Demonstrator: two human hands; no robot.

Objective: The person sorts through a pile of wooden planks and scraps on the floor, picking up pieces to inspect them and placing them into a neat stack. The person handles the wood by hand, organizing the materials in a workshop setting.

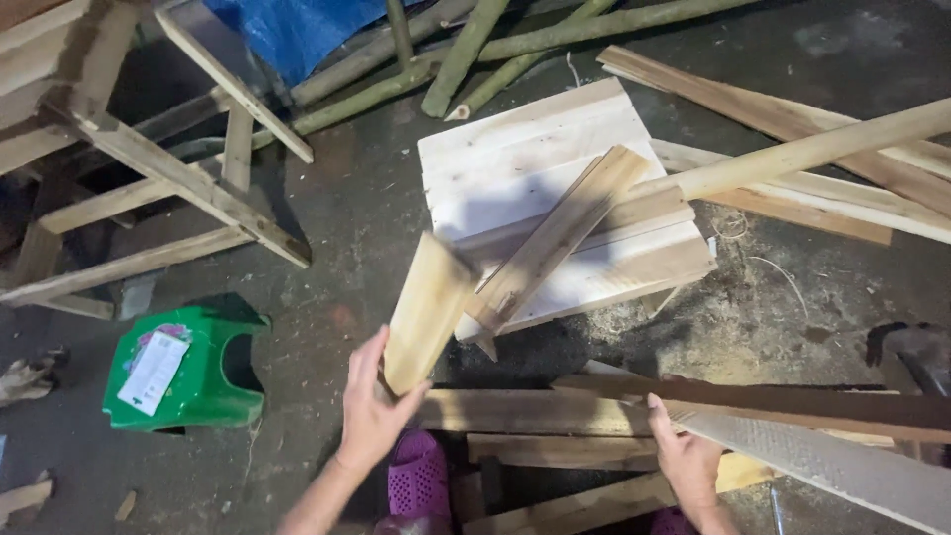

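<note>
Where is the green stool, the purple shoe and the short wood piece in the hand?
green stool (pixel 203 381), head view, on its green side.
purple shoe (pixel 417 483), head view, on its holed top.
short wood piece (pixel 428 307), head view, on its flat face.

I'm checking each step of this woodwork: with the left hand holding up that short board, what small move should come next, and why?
Probably lower the short board in the left hand onto the pale wooden panel beside the slanted slat. The board is in the air, tilted, at the panel's near edge, while the right hand rests on the long dark plank.
</note>
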